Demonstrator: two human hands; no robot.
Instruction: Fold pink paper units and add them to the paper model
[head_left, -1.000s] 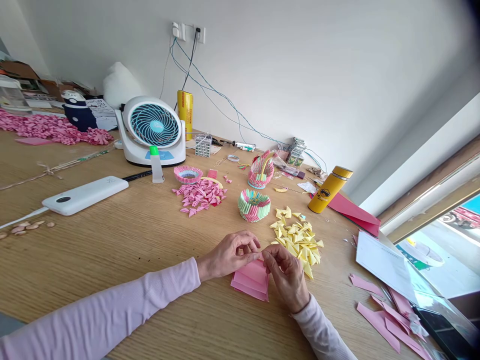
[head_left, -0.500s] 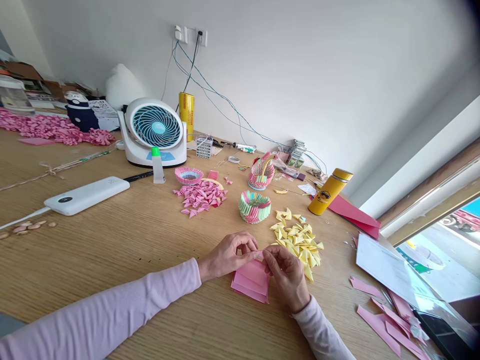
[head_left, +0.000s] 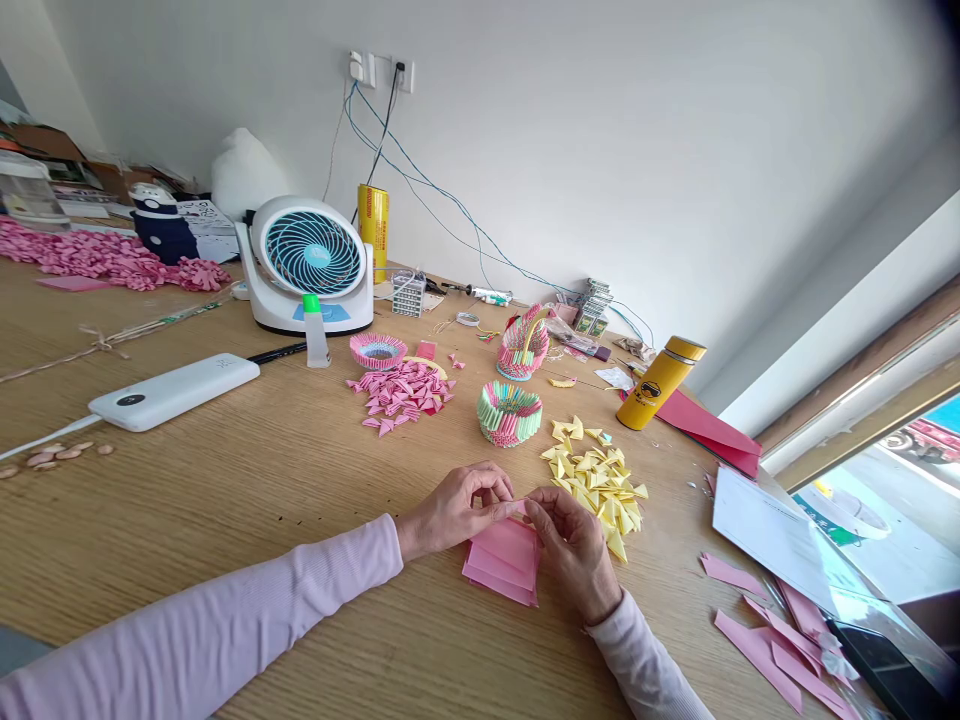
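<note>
Between the fingertips of both hands is a small piece of pink paper (head_left: 519, 508), partly hidden by the fingers. My left hand (head_left: 466, 508) pinches it from the left, and my right hand (head_left: 571, 540) grips its right end. Just below them, a stack of pink paper slips (head_left: 502, 566) lies on the wooden table. Beyond my right hand spreads a pile of folded yellow paper triangles (head_left: 596, 480). A small round basket of green and pink folded paper (head_left: 509, 414) stands past my fingers, with a heap of folded pink pieces (head_left: 405, 393) to its left.
A pink paper basket with a handle (head_left: 523, 343) and a pink paper bowl (head_left: 378, 351) stand farther back. A white fan (head_left: 311, 262), glue bottle (head_left: 316, 335) and power bank (head_left: 176, 390) are left. A yellow flask (head_left: 660, 384) and loose pink strips (head_left: 759, 655) are right.
Both hands stay in nearly the same place. The right fingers have shifted very slightly on the small pink paper; everything else is still.
</note>
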